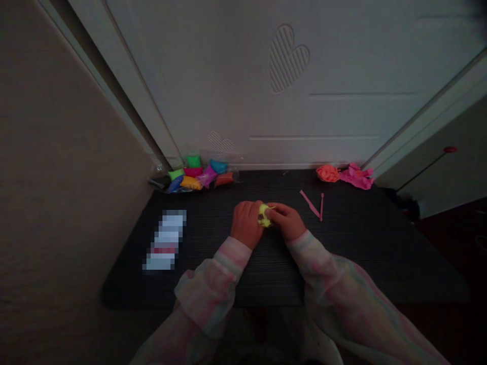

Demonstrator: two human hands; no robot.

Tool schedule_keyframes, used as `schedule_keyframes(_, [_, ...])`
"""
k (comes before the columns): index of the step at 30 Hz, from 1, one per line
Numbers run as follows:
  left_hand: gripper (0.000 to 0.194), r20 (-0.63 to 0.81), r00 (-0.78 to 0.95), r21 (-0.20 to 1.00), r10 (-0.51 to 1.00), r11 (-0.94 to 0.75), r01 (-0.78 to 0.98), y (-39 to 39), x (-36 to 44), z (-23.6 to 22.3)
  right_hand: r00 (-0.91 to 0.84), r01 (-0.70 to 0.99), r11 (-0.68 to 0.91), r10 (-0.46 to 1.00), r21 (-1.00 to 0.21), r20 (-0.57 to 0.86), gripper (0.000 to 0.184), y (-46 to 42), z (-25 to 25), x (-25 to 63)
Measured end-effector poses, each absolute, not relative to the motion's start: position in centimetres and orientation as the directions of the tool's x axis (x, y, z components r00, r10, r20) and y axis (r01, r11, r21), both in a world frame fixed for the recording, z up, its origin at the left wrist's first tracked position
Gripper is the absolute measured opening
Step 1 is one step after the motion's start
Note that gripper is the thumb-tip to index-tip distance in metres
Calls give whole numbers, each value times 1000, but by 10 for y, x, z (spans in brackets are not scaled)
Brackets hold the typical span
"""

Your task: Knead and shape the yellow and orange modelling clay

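Observation:
Both hands meet over the middle of the dark table around a small bright yellow clay packet (264, 216) with a dark patch on it. My left hand (245, 221) is closed, its fingers curled round the packet's left side. From the right, my right hand (288, 221) pinches the same packet between thumb and fingers. Part of the packet is hidden by the fingers, so I cannot tell whether it is torn. To the right of the hands, two thin pink plastic tools (311, 205) lie in a V shape.
A clear bag of several coloured clay packets (193, 175) lies at the table's back left. An orange clump (327, 173) and a pink crumpled piece (357, 176) sit at the back right. A blurred-out bright rectangle (165, 241) lies left. Behind the table (342, 274) stands a white door panel (228, 66).

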State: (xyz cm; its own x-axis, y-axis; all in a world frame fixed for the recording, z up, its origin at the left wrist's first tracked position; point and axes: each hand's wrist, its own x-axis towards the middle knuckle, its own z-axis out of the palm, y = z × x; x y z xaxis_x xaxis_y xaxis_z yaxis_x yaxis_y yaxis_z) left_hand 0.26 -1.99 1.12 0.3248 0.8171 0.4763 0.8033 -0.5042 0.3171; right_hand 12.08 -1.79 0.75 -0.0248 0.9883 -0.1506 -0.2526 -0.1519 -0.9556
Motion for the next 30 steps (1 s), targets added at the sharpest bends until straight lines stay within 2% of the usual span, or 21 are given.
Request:
schedule_keyframes(8, [21, 465, 313, 374, 828, -505, 778, -20, 2, 9, -83, -283, -226, 974, -932, -211, 23, -17, 6, 121])
schedule_keyframes(16, [21, 487, 322, 317, 812, -508, 801, -20, 4, 11, -51, -327, -232, 972, -916, -229, 23, -17, 5, 118])
schedule_keyframes(20, [22, 478, 328, 350, 815, -519, 780, -20, 5, 10, -62, -333, -234, 972, -913, -226, 21, -17, 4, 117])
schedule_keyframes(23, [37, 510, 284, 413, 812, -521, 747, -21, 3, 11, -13, -291, -145, 989, -946, -147, 22, -18, 9, 118])
schedule_keyframes(26, [54, 579, 209, 475, 788, -535, 698, -23, 0, 17, 126, -167, -6, 992, -986, -27, 21, -20, 15, 122])
schedule_keyframes(28, [48, 594, 198, 529, 780, -563, 635, -24, -2, 21, 197, -32, 101, 976, -994, 93, 19, -22, 17, 124])
schedule_keyframes(30, [33, 564, 216, 598, 797, -574, 559, -25, -2, 23, 216, 144, 224, 943, -964, 252, 16, -23, 17, 125])
